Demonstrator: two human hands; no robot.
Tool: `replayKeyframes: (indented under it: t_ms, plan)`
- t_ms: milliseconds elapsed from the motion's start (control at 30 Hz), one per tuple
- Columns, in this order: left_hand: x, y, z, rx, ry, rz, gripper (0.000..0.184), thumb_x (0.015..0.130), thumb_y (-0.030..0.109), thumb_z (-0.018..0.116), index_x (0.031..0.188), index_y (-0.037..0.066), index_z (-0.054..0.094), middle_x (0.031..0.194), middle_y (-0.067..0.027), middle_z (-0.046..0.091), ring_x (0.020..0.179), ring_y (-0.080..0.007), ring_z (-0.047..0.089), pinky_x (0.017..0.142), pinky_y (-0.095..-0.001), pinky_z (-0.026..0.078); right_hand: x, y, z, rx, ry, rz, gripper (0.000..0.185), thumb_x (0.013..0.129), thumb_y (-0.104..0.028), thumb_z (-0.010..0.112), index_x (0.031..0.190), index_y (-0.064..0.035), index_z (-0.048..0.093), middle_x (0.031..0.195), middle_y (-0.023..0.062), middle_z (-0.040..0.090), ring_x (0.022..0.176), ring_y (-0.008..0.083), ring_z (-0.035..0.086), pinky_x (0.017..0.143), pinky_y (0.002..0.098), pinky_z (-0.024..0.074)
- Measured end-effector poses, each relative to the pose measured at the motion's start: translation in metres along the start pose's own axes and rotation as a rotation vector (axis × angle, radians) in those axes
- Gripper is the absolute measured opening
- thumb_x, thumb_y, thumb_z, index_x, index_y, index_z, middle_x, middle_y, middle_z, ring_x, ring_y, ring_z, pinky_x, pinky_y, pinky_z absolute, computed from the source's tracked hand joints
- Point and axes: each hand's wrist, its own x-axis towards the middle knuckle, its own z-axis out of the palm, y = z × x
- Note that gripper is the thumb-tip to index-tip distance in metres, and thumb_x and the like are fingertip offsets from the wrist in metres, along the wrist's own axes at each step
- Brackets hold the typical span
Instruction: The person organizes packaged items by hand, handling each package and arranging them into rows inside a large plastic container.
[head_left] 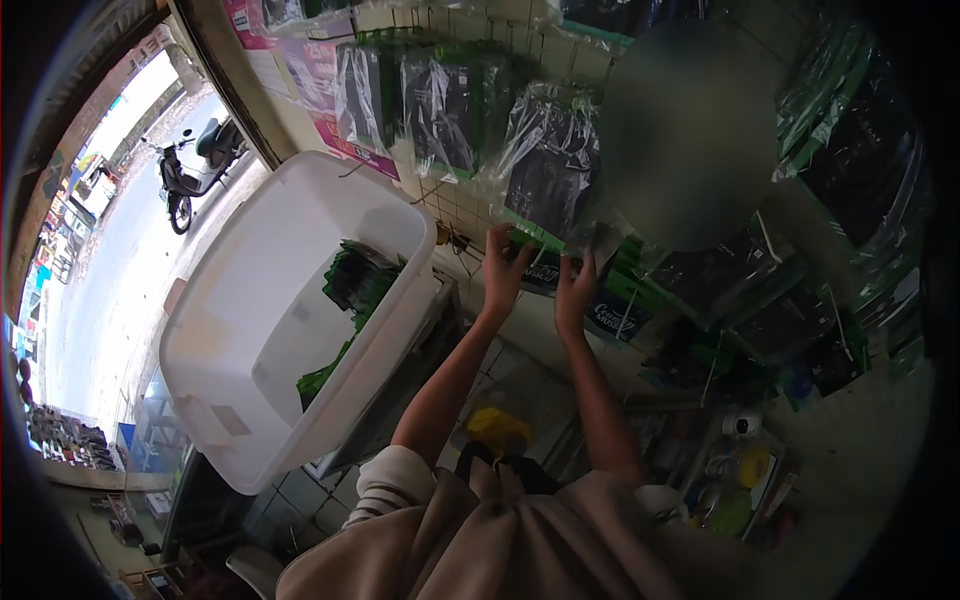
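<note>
Both my hands are raised to a wire display rack on the wall. My left hand [505, 272] has its fingers bent at the left end of a dark packet with a green top edge [543, 272], which has white lettering. At that packet's right end, my right hand [576, 292] closes its fingers and thumb on the edge. Just above hangs a dark garment pack in clear plastic [552, 165]. Another green and dark packet with white lettering [612, 316] hangs right of my right hand. Parts of the held packet are hidden behind my fingers.
A large white plastic tub [215, 340] on the left holds several green and dark packets [362, 280]. More plastic-wrapped packs [440, 105] hang along the wall. A motorbike [198, 165] stands outside the opening. Assorted goods [735, 475] lie on a low shelf at right.
</note>
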Motion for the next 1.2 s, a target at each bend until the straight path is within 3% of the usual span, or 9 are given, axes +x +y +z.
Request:
replayKeyframes:
  t_ms: [167, 233, 300, 433, 600, 667, 833, 1000, 1200]
  plan:
    - [0.008, -0.026, 0.005, 0.165, 0.024, -0.034, 0.040, 0.076, 0.003, 0.063, 0.110, 0.002, 0.041, 0.094, -0.0116, 0.053, 0.089, -0.0207, 0.054, 0.080, -0.0321, 0.043, 0.001, 0.037, 0.006, -0.098, 0.012, 0.011, 0.037, 0.084, -0.016, 0.055, 0.114, 0.0015, 0.040, 0.106, 0.0173, 0.047, 0.096, 0.0284, 0.048, 0.081, 0.0359, 0.0385]
    - [0.000, -0.038, -0.004, 0.326, 0.068, 0.126, 0.046, 0.074, 0.005, 0.064, 0.114, 0.003, 0.040, 0.102, -0.0130, 0.048, 0.098, -0.0242, 0.051, 0.083, -0.0354, 0.042, -0.011, 0.053, 0.008, -0.116, 0.006, -0.002, 0.045, 0.083, -0.016, 0.055, 0.119, 0.0018, 0.036, 0.111, 0.0193, 0.044, 0.100, 0.0306, 0.046, 0.084, 0.0374, 0.0366]
    - [-0.015, -0.042, -0.024, 0.349, 0.063, 0.072, 0.049, 0.074, 0.005, 0.065, 0.115, 0.003, 0.039, 0.105, -0.0134, 0.046, 0.101, -0.0254, 0.049, 0.085, -0.0365, 0.041, -0.033, 0.068, 0.008, -0.356, 0.122, -0.190, 0.056, 0.083, -0.017, 0.056, 0.128, -0.0014, 0.027, 0.118, 0.0201, 0.037, 0.106, 0.0291, 0.041, 0.091, 0.0383, 0.0318]
    - [-0.066, -0.021, -0.082, 0.366, 0.038, -0.033, 0.048, 0.073, 0.002, 0.064, 0.115, 0.004, 0.041, 0.104, -0.0125, 0.048, 0.102, -0.0250, 0.049, 0.086, -0.0365, 0.041, -0.105, 0.060, 0.014, -0.378, 0.006, -0.160, 0.058, 0.080, -0.016, 0.057, 0.125, 0.0029, 0.026, 0.115, 0.0222, 0.036, 0.108, 0.0354, 0.036, 0.093, 0.0422, 0.0279]
    - [-0.100, 0.049, -0.162, 0.239, 0.160, -0.153, 0.040, 0.075, -0.003, 0.059, 0.111, 0.004, 0.044, 0.096, -0.0097, 0.053, 0.096, -0.0190, 0.053, 0.085, -0.0332, 0.043, -0.156, -0.013, 0.061, 0.029, -0.542, -0.042, 0.042, 0.084, -0.012, 0.050, 0.119, 0.0027, 0.033, 0.114, 0.0185, 0.037, 0.107, 0.0318, 0.039, 0.094, 0.0402, 0.0293]
    - [-0.097, 0.079, -0.197, 0.275, 0.214, 0.035, 0.036, 0.076, -0.004, 0.057, 0.110, 0.004, 0.045, 0.096, -0.0086, 0.053, 0.093, -0.0161, 0.054, 0.083, -0.0315, 0.044, -0.156, -0.051, 0.092, 0.175, -0.652, -0.123, 0.040, 0.085, -0.013, 0.049, 0.119, 0.0013, 0.034, 0.114, 0.0170, 0.036, 0.107, 0.0286, 0.040, 0.092, 0.0379, 0.0324]
    - [-0.089, 0.115, -0.284, 0.347, 0.445, 0.051, 0.030, 0.080, 0.001, 0.055, 0.108, 0.004, 0.047, 0.091, -0.0081, 0.055, 0.090, -0.0162, 0.056, 0.082, -0.0312, 0.045, -0.163, -0.130, 0.175, 0.501, -0.865, -0.242, 0.030, 0.084, -0.010, 0.050, 0.111, 0.0009, 0.042, 0.111, 0.0144, 0.039, 0.102, 0.0265, 0.044, 0.090, 0.0373, 0.0352]
    - [-0.085, 0.075, -0.363, 0.678, 0.341, -0.253, 0.025, 0.084, 0.009, 0.054, 0.107, 0.001, 0.046, 0.094, -0.0095, 0.058, 0.089, -0.0178, 0.058, 0.080, -0.0314, 0.047, -0.186, -0.113, 0.275, 0.221, -1.382, -0.576, 0.028, 0.080, -0.007, 0.052, 0.107, -0.0050, 0.045, 0.104, 0.0124, 0.040, 0.095, 0.0240, 0.047, 0.086, 0.0319, 0.0397]
    - [-0.091, -0.023, -0.420, 0.800, 0.303, -0.474, 0.027, 0.077, 0.014, 0.058, 0.099, 0.002, 0.049, 0.091, -0.0150, 0.055, 0.085, -0.0283, 0.055, 0.074, -0.0373, 0.045, -0.231, -0.013, 0.361, -0.167, -1.781, -0.929, 0.043, 0.073, -0.014, 0.061, 0.108, -0.0004, 0.041, 0.106, 0.0185, 0.041, 0.100, 0.0350, 0.046, 0.081, 0.0420, 0.0450]
